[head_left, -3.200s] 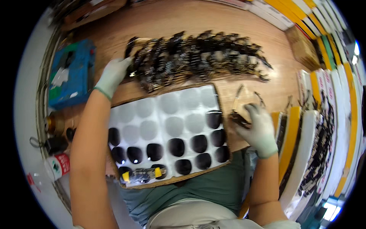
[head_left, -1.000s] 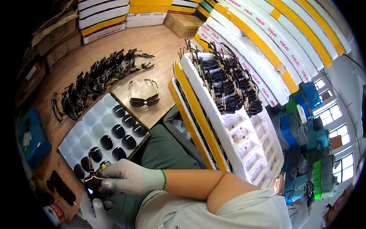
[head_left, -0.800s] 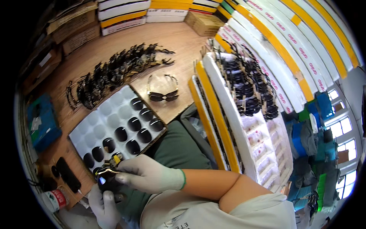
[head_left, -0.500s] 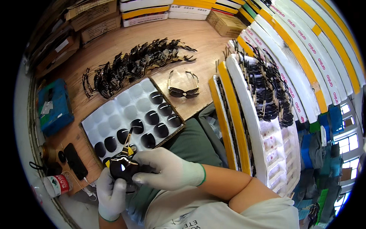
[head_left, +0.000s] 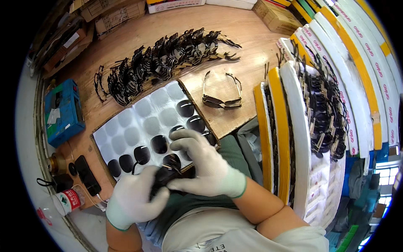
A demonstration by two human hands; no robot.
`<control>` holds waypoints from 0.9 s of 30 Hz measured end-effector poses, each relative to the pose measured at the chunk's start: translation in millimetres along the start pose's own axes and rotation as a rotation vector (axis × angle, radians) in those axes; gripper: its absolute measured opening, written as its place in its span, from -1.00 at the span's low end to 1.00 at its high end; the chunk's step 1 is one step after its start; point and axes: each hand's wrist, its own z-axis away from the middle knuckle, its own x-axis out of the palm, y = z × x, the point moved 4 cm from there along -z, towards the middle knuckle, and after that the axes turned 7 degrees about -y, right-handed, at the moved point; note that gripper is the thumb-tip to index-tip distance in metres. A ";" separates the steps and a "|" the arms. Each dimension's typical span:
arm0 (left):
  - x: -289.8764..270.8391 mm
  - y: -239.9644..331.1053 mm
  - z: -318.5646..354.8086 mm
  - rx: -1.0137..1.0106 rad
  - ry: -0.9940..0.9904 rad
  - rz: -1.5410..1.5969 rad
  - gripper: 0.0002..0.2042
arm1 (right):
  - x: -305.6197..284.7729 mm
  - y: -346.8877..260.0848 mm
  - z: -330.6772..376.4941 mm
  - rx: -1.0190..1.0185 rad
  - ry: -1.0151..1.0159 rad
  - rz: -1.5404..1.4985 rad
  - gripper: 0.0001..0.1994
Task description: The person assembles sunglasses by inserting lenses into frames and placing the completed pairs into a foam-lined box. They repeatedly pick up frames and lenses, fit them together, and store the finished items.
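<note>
My left hand (head_left: 136,196), in a white glove, is closed around a dark pair of sunglasses (head_left: 161,178) in front of my lap; the fingers hide part of it. My right hand (head_left: 210,168), also gloved, is spread over the near right part of a lens tray (head_left: 97,145). Its fingertips are at the dark lenses, and its thumb points toward the sunglasses, whether touching them I cannot tell. Several dark lenses (head_left: 142,155) lie in rows on the tray's white sheet, beside bare grey pockets. Another pair of sunglasses (head_left: 222,102) rests on the table beyond the tray.
A long row of dark eyeglass frames (head_left: 161,59) lies across the table. To the right stand white foam trays (head_left: 300,126) with more frames. On the left are a blue box (head_left: 65,111), a phone (head_left: 87,174) and a bottle (head_left: 69,200). Cardboard boxes (head_left: 277,17) stand at the back.
My right hand has let go of the sunglasses and opened over the tray's lenses. My left hand still holds the sunglasses, now turned and more covered. The whole view has shifted.
</note>
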 end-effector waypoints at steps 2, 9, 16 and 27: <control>-4.9 -0.1 -29.3 0.071 -0.134 0.047 -0.64 | -16.3 13.5 -3.6 -0.137 -0.263 -0.030 -0.55; 29.0 -82.7 -193.9 -0.195 0.179 -0.268 -0.47 | -86.4 38.1 0.8 0.322 0.108 -0.149 -0.75; 47.9 -81.6 -197.9 -0.310 0.202 -0.155 -0.57 | -56.7 51.1 -5.5 0.172 0.245 -0.642 -0.23; 25.1 -48.2 -48.5 -0.037 0.207 1.196 -0.75 | 6.8 33.4 8.1 0.251 -0.177 -0.385 -0.60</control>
